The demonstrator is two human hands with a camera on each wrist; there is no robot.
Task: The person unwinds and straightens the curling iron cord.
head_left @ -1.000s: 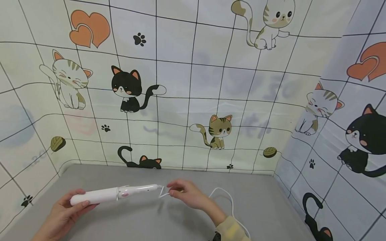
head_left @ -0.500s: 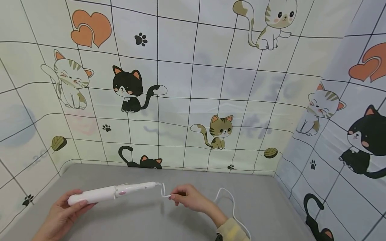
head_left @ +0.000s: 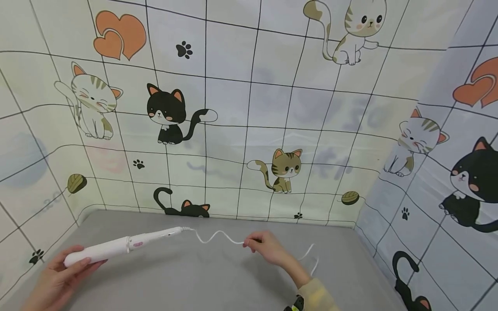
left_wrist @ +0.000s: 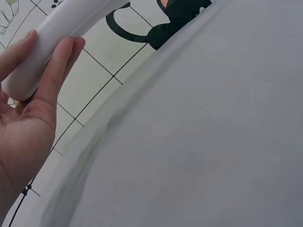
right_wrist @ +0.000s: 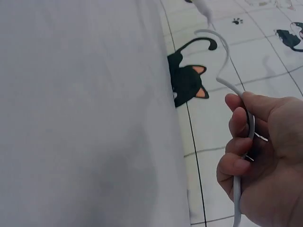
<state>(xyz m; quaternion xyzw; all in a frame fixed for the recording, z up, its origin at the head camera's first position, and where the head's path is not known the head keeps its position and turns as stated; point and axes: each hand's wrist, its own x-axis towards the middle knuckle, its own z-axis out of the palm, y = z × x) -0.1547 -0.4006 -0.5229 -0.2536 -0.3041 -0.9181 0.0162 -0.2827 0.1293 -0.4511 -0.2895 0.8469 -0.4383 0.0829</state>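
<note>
A white, wand-shaped curling iron [head_left: 105,250] with a small pink oval on its side tilts up to the right above the grey table. My left hand [head_left: 62,274] grips its thick end; in the left wrist view, the thumb and fingers [left_wrist: 56,68] wrap that rounded white end. A white cord [head_left: 218,233] leaves the thin end in a loose wave. My right hand [head_left: 268,248] pinches this cord between thumb and index finger. In the right wrist view, the cord [right_wrist: 236,189] runs on through the curled fingers and down past the palm.
The grey tabletop [head_left: 202,280] lies under both hands. Behind and at the sides hangs a white grid-patterned cloth [head_left: 225,103] printed with cats, hearts and paws. More cord [head_left: 315,265] shows beside the right forearm, partly hidden by it.
My right hand has taken hold of the cord and moved right, stretching its bent part into a longer wave. The left hand has shifted left with the curling iron, which tilts more.
</note>
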